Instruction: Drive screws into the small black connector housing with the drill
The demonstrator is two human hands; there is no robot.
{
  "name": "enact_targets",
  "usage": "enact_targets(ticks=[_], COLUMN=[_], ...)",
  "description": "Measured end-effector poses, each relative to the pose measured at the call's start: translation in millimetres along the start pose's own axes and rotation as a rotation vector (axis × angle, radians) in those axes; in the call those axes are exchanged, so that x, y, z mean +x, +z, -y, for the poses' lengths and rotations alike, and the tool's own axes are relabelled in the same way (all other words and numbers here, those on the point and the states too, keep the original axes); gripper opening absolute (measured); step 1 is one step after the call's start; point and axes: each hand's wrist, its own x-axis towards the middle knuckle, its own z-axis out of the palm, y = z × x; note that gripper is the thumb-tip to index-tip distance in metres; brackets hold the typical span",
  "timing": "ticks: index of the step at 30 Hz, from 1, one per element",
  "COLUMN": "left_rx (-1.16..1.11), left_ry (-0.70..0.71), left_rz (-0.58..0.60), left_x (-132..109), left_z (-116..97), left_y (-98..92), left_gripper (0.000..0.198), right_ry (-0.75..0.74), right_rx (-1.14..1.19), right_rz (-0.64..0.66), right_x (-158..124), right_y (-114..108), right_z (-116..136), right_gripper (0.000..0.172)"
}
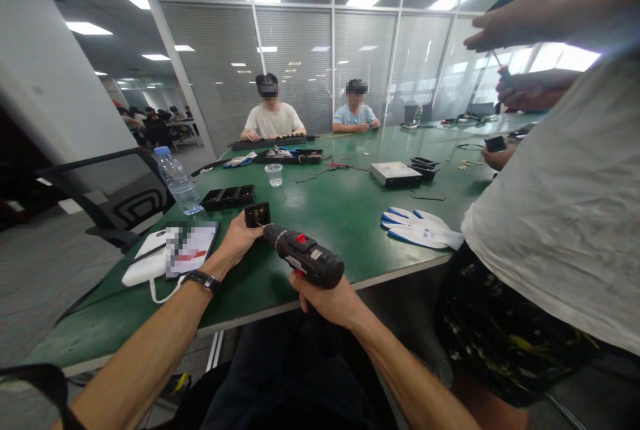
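My right hand point(325, 297) is wrapped round the grip of a black cordless screwdriver point(306, 258) with a red switch, its nose aimed left and away from me. My left hand point(240, 238) is closed on a small black square part point(257, 214) that rests on the green table point(330, 210), right at the tool's tip. A dark watch sits on my left wrist. A row of similar black parts point(228, 197) lies just beyond.
A phone point(191, 248) and a white power bank point(147, 258) lie left of my hand, with a water bottle point(176, 180) behind. A plastic cup point(274, 175), a metal drive point(395, 174) and white-blue gloves point(417, 227) lie further out. A person in a white shirt point(560, 217) stands close on the right; two sit opposite.
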Motion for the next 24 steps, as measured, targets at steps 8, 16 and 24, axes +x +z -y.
enact_targets(ticks=[8, 16, 24], left_rx=[0.007, -0.027, -0.049], left_ry=[0.004, 0.038, 0.045], left_rz=[-0.007, 0.015, 0.011], left_x=[0.1, -3.4, -0.5], left_z=[-0.7, -0.3, 4.2], left_y=[0.7, 0.6, 0.7], left_gripper=[0.059, 0.049, 0.047], right_ry=[-0.004, -0.016, -0.023], right_rx=[0.006, -0.039, -0.098], right_rz=[-0.002, -0.005, 0.006], right_x=[0.5, -2.0, -1.7], right_y=[1.1, 0.8, -1.0], right_z=[-0.5, 0.3, -6.1], right_gripper=[0.021, 0.032, 0.036])
